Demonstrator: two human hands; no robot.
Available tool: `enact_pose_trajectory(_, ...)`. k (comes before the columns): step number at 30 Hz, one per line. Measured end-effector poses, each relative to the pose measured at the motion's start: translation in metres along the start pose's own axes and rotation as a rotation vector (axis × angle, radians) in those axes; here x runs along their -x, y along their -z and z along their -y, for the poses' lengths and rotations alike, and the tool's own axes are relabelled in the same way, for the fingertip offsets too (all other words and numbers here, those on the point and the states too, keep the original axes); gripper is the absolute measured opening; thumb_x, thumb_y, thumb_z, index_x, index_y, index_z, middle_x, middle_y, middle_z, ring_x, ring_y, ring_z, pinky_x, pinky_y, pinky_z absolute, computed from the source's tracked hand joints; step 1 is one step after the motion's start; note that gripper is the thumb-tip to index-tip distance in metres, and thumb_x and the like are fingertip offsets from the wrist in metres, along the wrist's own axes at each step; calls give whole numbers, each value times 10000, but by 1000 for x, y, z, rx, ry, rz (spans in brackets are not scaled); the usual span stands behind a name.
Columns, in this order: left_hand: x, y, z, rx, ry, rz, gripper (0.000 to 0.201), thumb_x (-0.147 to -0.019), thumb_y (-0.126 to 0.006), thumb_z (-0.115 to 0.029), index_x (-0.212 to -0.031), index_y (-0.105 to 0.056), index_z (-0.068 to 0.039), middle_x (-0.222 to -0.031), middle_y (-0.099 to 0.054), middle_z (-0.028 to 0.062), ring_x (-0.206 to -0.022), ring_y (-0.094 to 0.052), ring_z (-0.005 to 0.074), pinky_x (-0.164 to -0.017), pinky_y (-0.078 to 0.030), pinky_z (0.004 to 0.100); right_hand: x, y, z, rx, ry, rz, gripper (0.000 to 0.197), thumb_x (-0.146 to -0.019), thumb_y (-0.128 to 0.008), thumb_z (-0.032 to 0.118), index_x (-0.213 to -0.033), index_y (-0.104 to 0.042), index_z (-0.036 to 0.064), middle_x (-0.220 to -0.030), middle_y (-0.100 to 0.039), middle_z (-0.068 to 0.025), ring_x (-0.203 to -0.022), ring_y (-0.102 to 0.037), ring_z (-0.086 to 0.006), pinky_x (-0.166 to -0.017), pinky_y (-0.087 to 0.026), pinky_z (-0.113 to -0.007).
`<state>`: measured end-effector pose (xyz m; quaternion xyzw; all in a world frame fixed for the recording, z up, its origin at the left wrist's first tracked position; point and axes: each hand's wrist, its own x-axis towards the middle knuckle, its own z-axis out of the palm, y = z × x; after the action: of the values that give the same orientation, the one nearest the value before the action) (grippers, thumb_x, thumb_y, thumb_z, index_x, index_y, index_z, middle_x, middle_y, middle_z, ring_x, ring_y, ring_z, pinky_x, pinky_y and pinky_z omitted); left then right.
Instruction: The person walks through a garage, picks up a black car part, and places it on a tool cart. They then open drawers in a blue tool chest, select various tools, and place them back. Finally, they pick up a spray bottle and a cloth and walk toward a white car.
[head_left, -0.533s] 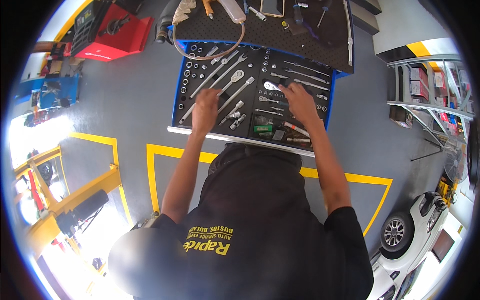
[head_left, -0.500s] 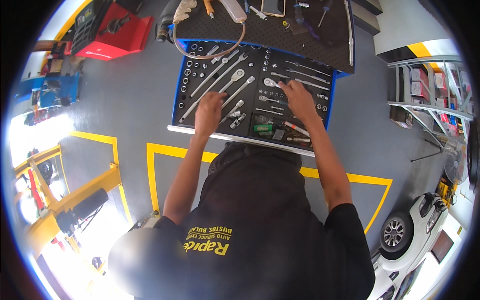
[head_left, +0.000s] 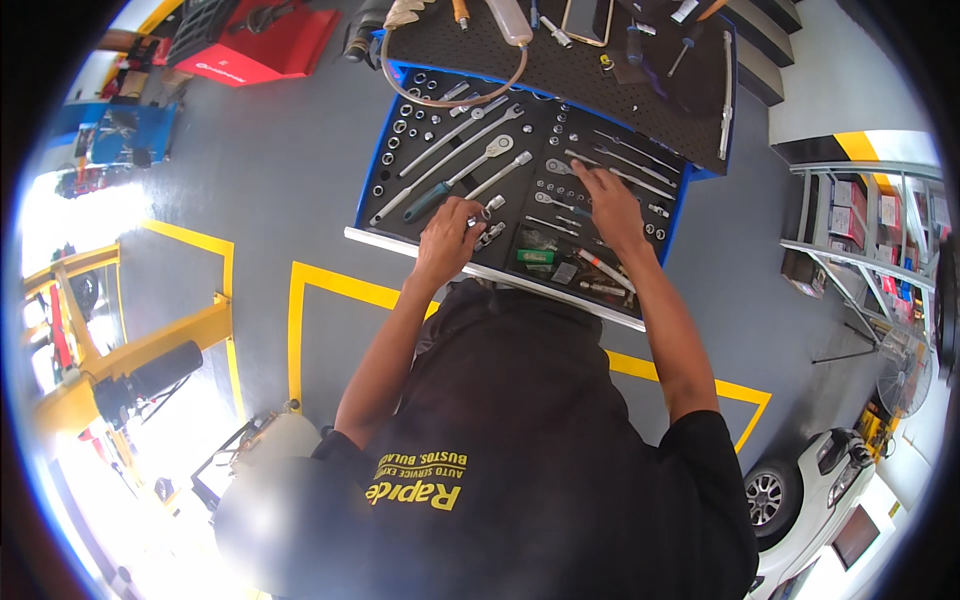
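Observation:
An open blue-sided drawer (head_left: pixel 400 237) holds chrome hand tools in black foam. Over its front left part, my left hand (head_left: pixel 447 243) has its fingers curled round a short chrome socket fitting (head_left: pixel 495 203), whose lower end they cover. A universal joint (head_left: pixel 490 236) lies beside those fingers. Further back rest a ratchet with a green handle (head_left: pixel 428 202) and a long combination wrench (head_left: pixel 510 113). My right hand (head_left: pixel 615 210) is over the right half, fingers stretched out, the tips by a ratchet's head (head_left: pixel 558 167); that ratchet's handle is hidden under them. A smaller ratchet (head_left: pixel 545 199) lies nearer me.
On the black perforated cabinet top (head_left: pixel 580 85) lie a phone (head_left: pixel 588 20), screwdrivers (head_left: pixel 684 52) and a clear hose (head_left: pixel 440 103) that hangs over the drawer's back. A red tool case (head_left: pixel 260 45) stands left, a metal shelf rack (head_left: pixel 850 220) right. Small packets fill the drawer's front right tray.
My left hand has moved right and nearer me, off the green-handled ratchet and onto the chrome fitting. My right hand's fingers have straightened beside the ratchet head. The whole view has shifted slightly.

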<state>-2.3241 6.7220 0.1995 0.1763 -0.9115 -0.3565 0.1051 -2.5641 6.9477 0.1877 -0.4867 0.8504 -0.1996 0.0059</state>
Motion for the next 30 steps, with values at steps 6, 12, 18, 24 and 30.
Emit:
enact_pose_trajectory(6,9,25,30,352,257,-257,312,-1040,-664,-184,-1304,-571,-47,-1107,-679,133,-993,-695,273,-870,-551,383,-50,-1,27,-110,-465,45,198,-923,-763,334,-970,-771,142,-953,-731,-77,-954,-705,-328,-798,-557,-463)
enact_pose_trajectory(12,14,73,70,683,441,-289,296,-1102,-519,-185,-1333,-635,-40,-1026,-670,32,-887,-615,89,-800,-526,271,-97,6,23,-21,-714,374,370,-838,-850,429,-1039,-778,127,-1071,-772,-147,-1056,-741,-343,-865,-575,-460)
enact_pose_trajectory(18,23,77,68,705,461,-238,358,-1094,-377,-212,-1264,-648,-50,-919,-584,16,-792,-536,84,-713,-463,263,-107,2,9,142,-522,421,390,-824,-872,338,-1087,-741,82,-1154,-750,-180,-1102,-731,-332,-891,-583,-469)
enact_pose_trajectory(24,53,94,87,739,449,-418,285,-1103,-449,-252,-1145,-629,-34,-876,-543,0,-722,-466,71,-641,-397,243,-24,13,-28,-145,-720,146,276,-747,-928,252,-871,-754,78,-915,-762,-102,-835,-729,-245,-742,-552,-409)
enact_pose_trajectory(30,85,89,121,764,622,-572,313,-1065,-647,-371,-1087,-604,-62,-800,-466,-21,-683,-425,57,-594,-378,234,-12,-2,-39,-338,-691,-88,220,-751,-919,185,-831,-756,61,-798,-737,-99,-758,-714,-247,-736,-548,-377)
